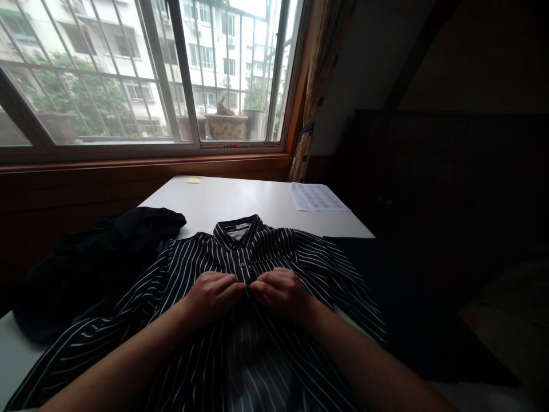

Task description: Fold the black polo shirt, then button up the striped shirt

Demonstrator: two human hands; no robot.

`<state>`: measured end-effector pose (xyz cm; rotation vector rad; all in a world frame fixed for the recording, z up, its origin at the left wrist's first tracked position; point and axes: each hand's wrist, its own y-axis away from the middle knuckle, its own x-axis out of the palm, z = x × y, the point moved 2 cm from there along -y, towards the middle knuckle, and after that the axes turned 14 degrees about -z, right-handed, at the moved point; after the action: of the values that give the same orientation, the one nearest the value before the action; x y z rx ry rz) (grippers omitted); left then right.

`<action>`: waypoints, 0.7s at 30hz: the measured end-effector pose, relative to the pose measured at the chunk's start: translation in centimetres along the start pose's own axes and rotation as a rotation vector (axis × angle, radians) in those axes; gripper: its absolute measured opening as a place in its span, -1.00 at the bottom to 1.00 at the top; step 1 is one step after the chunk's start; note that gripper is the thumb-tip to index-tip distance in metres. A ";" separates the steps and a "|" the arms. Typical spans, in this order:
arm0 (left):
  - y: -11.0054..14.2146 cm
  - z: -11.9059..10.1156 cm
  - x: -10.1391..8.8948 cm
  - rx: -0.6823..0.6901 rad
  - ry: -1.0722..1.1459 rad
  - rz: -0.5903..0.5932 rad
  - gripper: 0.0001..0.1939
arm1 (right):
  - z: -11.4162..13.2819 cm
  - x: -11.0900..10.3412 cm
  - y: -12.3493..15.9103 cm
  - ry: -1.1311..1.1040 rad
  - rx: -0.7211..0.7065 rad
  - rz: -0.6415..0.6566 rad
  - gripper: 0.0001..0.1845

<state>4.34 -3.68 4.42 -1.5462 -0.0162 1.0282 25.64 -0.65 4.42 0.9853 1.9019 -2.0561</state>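
Note:
A black shirt with white stripes point(189, 257) lies face up on the white table, its collar pointing toward the window. One button shows on its front band just below the collar. Lower down, the two front edges spread apart and the inside of the back shows. My left hand point(214, 292) pinches the front band at the chest. Right beside it, my right hand point(281, 292) pinches the band from the other side, and the fingertips of both almost meet. Whatever small part of the band sits between the fingertips is hidden.
Dark bundled cloth point(98, 257) lies on the left of the white table point(266, 197). Printed sheets point(317, 197) and a yellow sticky note point(194, 179) are at the far end. Dark cloth point(412, 303) spreads on the right. A barred window point(193, 74) stands behind.

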 end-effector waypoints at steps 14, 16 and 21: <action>0.2 0.1 0.0 0.003 -0.008 -0.010 -0.86 | 0.0 0.0 0.1 0.009 -0.014 -0.011 -0.93; 0.3 0.1 0.0 0.001 -0.013 -0.009 -0.87 | 0.0 0.0 0.1 0.004 -0.013 -0.010 -0.92; 0.3 0.2 -0.1 0.000 -0.018 -0.011 -0.85 | -0.1 0.0 0.2 0.002 -0.006 -0.024 -0.93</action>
<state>3.96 -3.64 4.23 -1.5356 -0.0371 1.0339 25.74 -0.62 4.29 0.9680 1.9287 -2.0626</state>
